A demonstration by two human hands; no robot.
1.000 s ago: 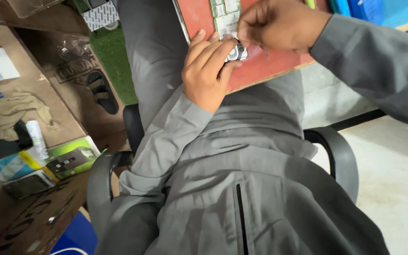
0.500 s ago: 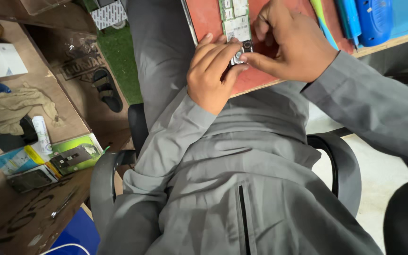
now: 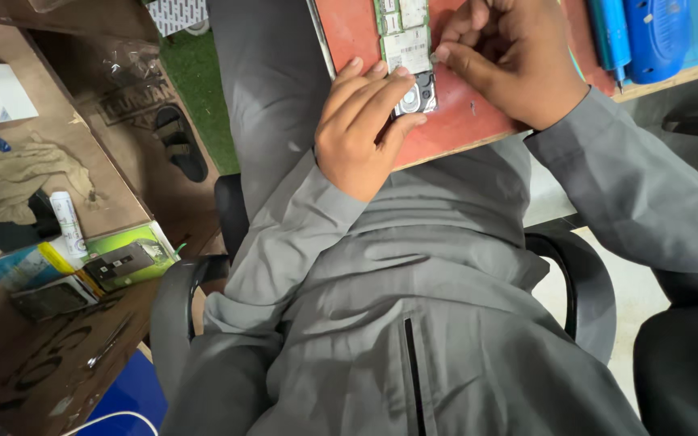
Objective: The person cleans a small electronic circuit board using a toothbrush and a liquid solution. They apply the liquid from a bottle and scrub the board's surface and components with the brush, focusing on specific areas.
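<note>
Far left, a wooden shelf (image 3: 115,202) carries a white tube (image 3: 66,222) and flat boxes (image 3: 127,257); contents not visible. Left hand (image 3: 357,133), fingers flat and extended, presses the green circuit board (image 3: 404,44) at the near edge of the red tabletop (image 3: 466,113). Right hand (image 3: 510,56), curled, thumb tip at the board's right edge; whether it grips anything, cannot tell. Risk: board sits near the edge, so a slip could tip it off.
</note>
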